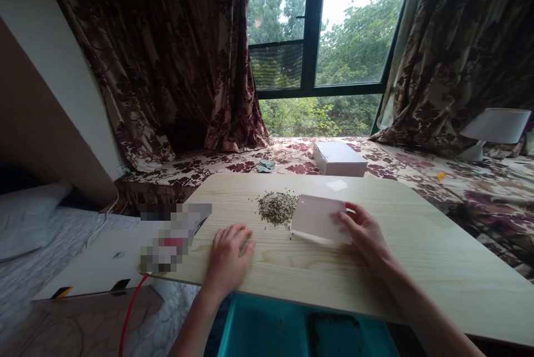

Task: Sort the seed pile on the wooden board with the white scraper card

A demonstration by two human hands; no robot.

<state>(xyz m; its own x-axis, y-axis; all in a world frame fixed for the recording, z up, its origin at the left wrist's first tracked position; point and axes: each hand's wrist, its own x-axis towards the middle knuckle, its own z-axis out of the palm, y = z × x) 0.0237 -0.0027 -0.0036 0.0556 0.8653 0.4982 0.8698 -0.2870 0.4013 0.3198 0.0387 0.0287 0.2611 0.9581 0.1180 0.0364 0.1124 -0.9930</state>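
A small heap of greenish-brown seeds or grains [276, 208] lies on a light wooden board [417, 246]. My right hand [364, 232] grips a white card [319, 218] by its right edge, the card's left edge resting against the heap. My left hand [228, 253] lies flat on the board to the left of the heap, fingers stretched out, holding nothing.
A white box [339, 158] sits on the flowered window seat behind the board. A white lamp [492, 129] stands far right. A teal bin [292, 330] is under the board's near edge. A flat white carton [100, 265] and a red cable [129, 312] lie left.
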